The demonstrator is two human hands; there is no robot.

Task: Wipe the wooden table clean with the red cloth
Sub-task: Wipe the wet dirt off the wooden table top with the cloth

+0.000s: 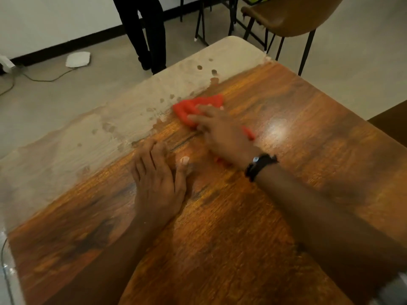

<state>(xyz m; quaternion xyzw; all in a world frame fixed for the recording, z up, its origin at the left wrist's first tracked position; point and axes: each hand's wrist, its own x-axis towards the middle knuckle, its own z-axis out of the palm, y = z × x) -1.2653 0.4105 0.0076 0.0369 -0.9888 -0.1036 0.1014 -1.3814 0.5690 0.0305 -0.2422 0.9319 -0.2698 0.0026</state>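
While I wipe, cloth (193, 106): lies at the near edge of the dust (99, 133), on the table (297, 133).
Right hand (222, 133): flat, fingers spread, pressing the cloth.
Left hand (156, 183): flat, just beside the dust.
Dust: I should press hard and push into it.

1. One glossy brown wooden table (275, 119), with one pale dusty band (123, 119) along its far side.
2. One crumpled red cloth (193, 106).
3. Two bare hands: one left hand (157, 186) and one right hand (222, 133).
4. One black wristband (258, 166).
5. One tan moulded chair (293, 16) on thin black legs.
6. One standing person, seen only as two black-trousered legs (143, 29).
7. One flat white angular piece (78, 59) on the floor.
8. One thin floor cable (47, 80).
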